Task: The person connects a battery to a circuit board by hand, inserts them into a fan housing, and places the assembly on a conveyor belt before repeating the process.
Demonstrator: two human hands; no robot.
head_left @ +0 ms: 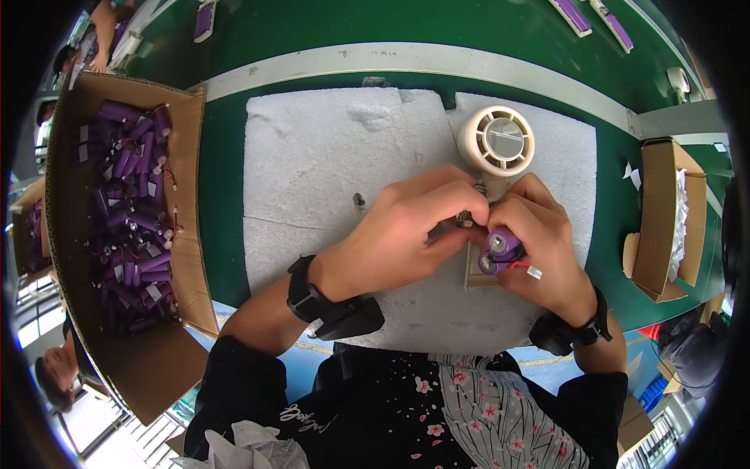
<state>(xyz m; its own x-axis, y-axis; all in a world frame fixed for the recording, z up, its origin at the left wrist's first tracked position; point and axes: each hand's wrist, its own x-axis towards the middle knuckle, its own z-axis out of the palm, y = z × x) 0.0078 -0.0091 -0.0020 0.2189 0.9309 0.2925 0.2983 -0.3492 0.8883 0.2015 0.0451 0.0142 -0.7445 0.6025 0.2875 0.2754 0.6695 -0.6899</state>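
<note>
The right hand [547, 238] had its grip pinching the cells [500, 245], over the foam's [312, 172] right half, nearer than the fan [500, 141]; the left hand's [418, 223] grip I couldn't tell. The plug [534, 272] needed keeping unsnagged.

Bright, even light over ctr of pic — foam board [305, 172] pale, shadows soft, detail fairly sharp. Windows [30, 334] lower L blown out. Fisheye bends the grey-white strip [422, 61] up top into an arc — corners go black, w/ bluish fringing at L rim.
</note>
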